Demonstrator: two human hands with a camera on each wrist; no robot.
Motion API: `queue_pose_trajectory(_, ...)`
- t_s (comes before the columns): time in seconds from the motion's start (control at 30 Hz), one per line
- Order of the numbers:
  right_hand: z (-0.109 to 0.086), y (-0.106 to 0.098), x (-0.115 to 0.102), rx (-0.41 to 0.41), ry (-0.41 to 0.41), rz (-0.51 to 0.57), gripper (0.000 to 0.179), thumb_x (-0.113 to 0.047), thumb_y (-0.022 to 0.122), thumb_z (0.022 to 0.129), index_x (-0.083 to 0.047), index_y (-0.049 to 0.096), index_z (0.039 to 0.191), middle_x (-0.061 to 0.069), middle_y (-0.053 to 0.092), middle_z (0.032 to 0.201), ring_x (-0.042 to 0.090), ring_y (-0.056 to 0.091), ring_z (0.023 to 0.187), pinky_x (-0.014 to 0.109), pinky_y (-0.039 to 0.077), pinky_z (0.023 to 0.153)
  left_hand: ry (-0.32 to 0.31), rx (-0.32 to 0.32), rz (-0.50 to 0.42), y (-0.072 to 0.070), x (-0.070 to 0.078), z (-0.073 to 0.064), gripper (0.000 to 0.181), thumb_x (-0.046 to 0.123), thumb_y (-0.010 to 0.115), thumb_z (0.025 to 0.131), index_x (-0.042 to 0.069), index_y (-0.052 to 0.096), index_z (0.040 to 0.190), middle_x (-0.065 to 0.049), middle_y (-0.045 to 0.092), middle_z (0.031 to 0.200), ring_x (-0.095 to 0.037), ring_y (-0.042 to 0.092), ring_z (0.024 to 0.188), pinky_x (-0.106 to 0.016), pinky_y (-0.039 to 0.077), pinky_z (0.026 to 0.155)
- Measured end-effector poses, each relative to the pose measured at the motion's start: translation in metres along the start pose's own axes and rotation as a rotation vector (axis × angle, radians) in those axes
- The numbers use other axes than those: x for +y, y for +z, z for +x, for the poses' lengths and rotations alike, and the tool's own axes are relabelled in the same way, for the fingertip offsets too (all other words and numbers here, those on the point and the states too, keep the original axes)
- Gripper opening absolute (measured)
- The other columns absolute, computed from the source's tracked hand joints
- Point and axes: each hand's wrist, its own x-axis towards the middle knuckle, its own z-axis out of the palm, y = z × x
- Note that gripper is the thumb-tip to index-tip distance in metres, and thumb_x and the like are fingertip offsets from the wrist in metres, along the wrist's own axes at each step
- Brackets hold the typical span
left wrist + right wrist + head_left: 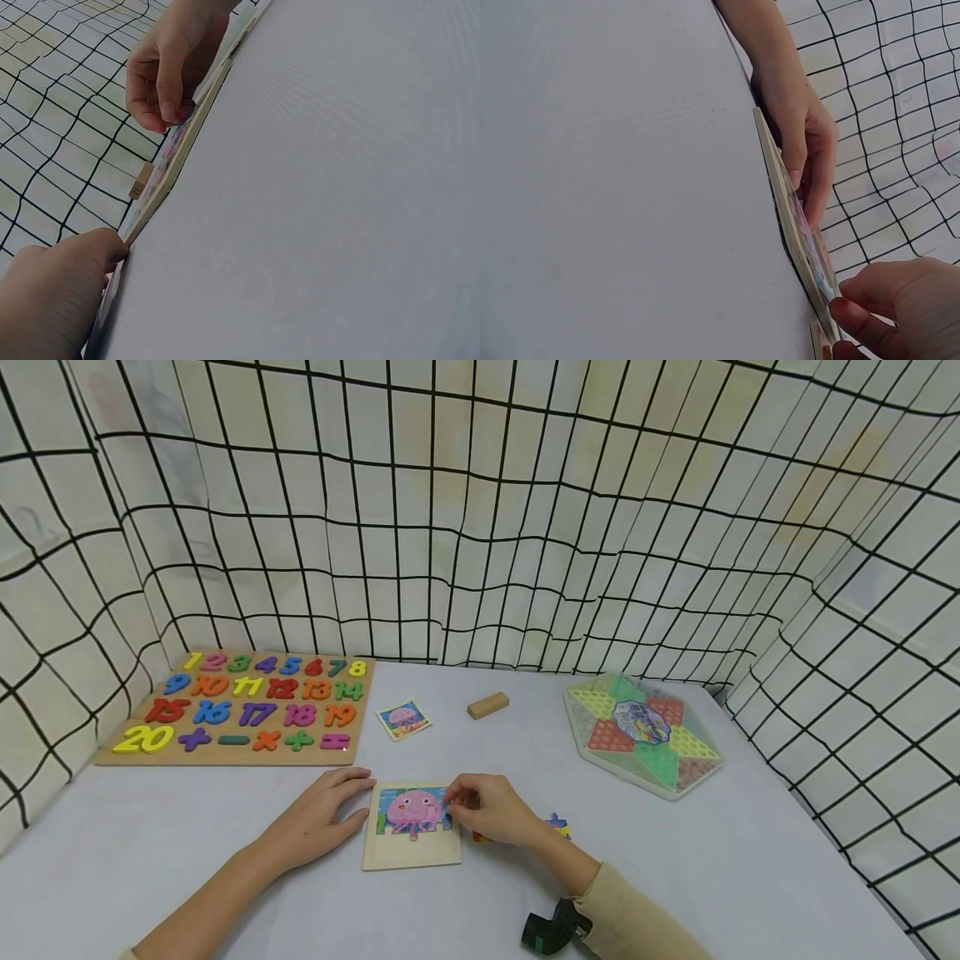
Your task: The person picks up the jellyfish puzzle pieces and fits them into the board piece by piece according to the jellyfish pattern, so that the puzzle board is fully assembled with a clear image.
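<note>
A wooden jigsaw tray [411, 853] lies flat in front of me, its upper part filled with a pink octopus picture [414, 810] on blue. My left hand [324, 817] rests at the tray's left side, fingers loosely extended and fingertips right at the rim. At the picture's right edge, my right hand [491, 810] pinches a small puzzle piece between thumb and forefinger, mostly hidden by the fingers. In the left wrist view a bit of blue shows under that right hand's [169, 82] thumb. Colourful loose puzzle pieces [558, 825] lie partly covered by my right wrist.
Behind the tray are a small octopus picture card [404, 720] and a wooden block [488, 705]. A number board [232, 753] stands back left, a hexagonal star-patterned game box [645, 733] back right. Black-lined white netting [450, 527] encloses the table. A black device [551, 931] sits by the right sleeve.
</note>
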Motion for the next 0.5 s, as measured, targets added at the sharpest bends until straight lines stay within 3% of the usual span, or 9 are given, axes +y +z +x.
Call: queue_pose_trajectory(0.5, 0.0004, 0.0010, -0.0008, -0.052, 0.008, -0.028, 0.007, -0.009, 0.066, 0.083, -0.011, 0.064, 0.089, -0.008, 0.050, 0.069, 0.003, 0.042, 0.055, 0.015, 0.034, 0.046, -0.016, -0.004, 0.006, 0.0018, -0.0014, 0.0001, 0.040, 0.019, 0.065, 0.084, 0.004, 0.059, 0.120, -0.010, 0.050, 0.127, -0.031, 0.042, 0.121, -0.049, 0.037, 0.097)
